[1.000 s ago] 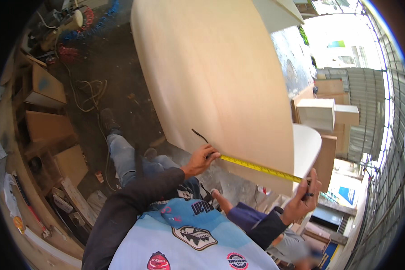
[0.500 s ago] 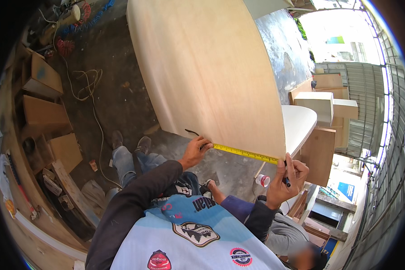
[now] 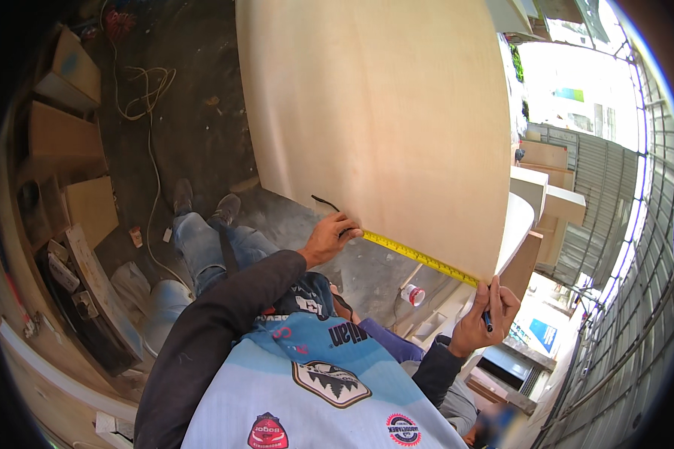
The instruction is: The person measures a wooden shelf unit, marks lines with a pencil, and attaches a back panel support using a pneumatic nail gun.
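- My left hand point(image 3: 329, 238), at twelve o'clock, is closed with thumb and fingers pinching the yellow tape measure point(image 3: 419, 257); any case is hidden in my grip. A thin black strap point(image 3: 324, 202) curls out just above my knuckles.
- My right hand point(image 3: 487, 318), between two and three o'clock, grips the far end of the tape at the panel's corner, and a dark pen point(image 3: 489, 322) is tucked in the same fingers.
- The pale wooden panel point(image 3: 382, 120) spreads from twelve to one o'clock, with the tape drawn taut along its near edge. So the span is set, as I judge it; I can make out no mark on the wood, and the pen is not on it, so any marking looks undone.
- A white tub with a red band point(image 3: 413, 295) sits below the tape at two o'clock, clear of it.
- A co-worker in grey point(image 3: 460, 400) is close by my right forearm at three o'clock, which could cramp that elbow.
- A pale cable point(image 3: 150, 138) loops at eleven o'clock and runs near my shoes point(image 3: 227, 209), a possible trip.
- Brown boxes point(image 3: 66, 142) stand farther off at ten o'clock; a white box point(image 3: 530, 177) lies beyond the panel at two.
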Demonstrator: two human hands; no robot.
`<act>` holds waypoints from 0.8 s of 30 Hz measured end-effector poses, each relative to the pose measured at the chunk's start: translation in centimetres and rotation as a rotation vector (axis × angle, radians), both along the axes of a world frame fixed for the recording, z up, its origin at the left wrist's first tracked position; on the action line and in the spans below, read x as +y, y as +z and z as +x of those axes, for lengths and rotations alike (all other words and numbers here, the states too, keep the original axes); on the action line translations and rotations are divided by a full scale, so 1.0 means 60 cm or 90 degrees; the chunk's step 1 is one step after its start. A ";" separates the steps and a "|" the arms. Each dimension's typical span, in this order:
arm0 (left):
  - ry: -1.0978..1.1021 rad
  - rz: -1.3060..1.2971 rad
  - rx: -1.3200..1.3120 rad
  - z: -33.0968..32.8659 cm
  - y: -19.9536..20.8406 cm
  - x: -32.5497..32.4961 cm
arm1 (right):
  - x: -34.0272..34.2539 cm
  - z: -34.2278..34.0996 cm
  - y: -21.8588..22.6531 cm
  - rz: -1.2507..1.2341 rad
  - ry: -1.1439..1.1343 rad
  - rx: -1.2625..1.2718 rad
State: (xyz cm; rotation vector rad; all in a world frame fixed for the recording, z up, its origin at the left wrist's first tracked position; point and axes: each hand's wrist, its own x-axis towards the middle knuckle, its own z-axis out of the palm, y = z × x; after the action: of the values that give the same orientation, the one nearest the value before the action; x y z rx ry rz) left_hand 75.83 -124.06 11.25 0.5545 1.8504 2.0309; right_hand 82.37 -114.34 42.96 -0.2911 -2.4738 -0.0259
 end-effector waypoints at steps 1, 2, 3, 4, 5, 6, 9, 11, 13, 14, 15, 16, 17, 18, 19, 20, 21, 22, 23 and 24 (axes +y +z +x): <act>0.000 -0.003 -0.003 0.002 -0.001 0.002 | 0.001 0.000 0.000 0.000 0.001 0.001; 0.008 -0.003 0.003 0.004 -0.003 0.003 | 0.000 -0.001 0.001 0.000 0.003 0.001; 0.013 -0.003 0.008 0.004 -0.003 0.003 | -0.001 -0.001 0.001 0.006 -0.003 -0.005; 0.019 -0.004 0.014 0.005 -0.003 0.003 | -0.001 -0.002 0.000 0.007 0.002 0.002; 0.030 0.000 0.009 0.008 -0.002 0.004 | 0.000 -0.002 -0.001 0.009 0.006 0.008; 0.042 0.004 0.004 0.009 0.000 0.004 | 0.001 -0.003 -0.003 0.010 0.013 0.014; 0.068 -0.003 -0.016 0.010 -0.009 0.009 | 0.005 0.000 0.003 -0.001 -0.025 -0.012; 0.071 -0.017 -0.012 0.010 -0.021 0.012 | -0.002 -0.002 0.010 0.009 -0.024 -0.021; 0.065 -0.036 0.010 0.005 -0.026 0.009 | -0.020 -0.015 0.016 0.016 -0.003 0.015; 0.076 -0.026 0.010 0.005 -0.025 0.010 | -0.014 -0.014 0.017 0.026 0.023 0.079; 0.084 -0.016 0.010 0.008 -0.024 0.009 | -0.017 -0.018 0.020 0.040 0.048 0.141; 0.092 -0.006 0.010 0.010 -0.023 0.009 | -0.029 -0.015 0.016 -0.062 0.039 0.220; 0.099 -0.014 0.010 0.010 -0.023 0.010 | -0.041 -0.017 0.011 -0.154 0.136 0.268; 0.099 -0.020 0.010 0.013 -0.020 0.011 | -0.066 -0.033 -0.003 -0.152 0.181 0.250; 0.108 -0.031 0.010 0.012 -0.022 0.011 | -0.087 -0.055 -0.025 -0.157 0.235 0.229; 0.114 -0.025 0.009 0.010 -0.024 0.009 | -0.096 -0.058 -0.047 -0.220 0.254 0.141; 0.117 -0.015 0.009 0.009 -0.024 0.008 | -0.087 -0.049 -0.072 -0.242 0.233 0.049; 0.124 -0.011 0.011 0.007 -0.028 0.007 | -0.072 -0.039 -0.102 -0.264 0.212 -0.044; 0.113 -0.010 0.005 0.005 -0.023 0.007 | -0.063 -0.026 -0.124 -0.270 0.182 -0.139; 0.101 -0.013 0.001 0.007 -0.021 0.007 | -0.067 -0.047 -0.125 -0.205 0.217 -0.281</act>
State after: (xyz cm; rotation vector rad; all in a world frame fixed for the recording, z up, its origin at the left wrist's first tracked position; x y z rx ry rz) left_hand 76.22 -123.63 9.99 0.4161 1.9699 2.1080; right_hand 79.55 -118.34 35.49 0.0113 -2.9326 0.5054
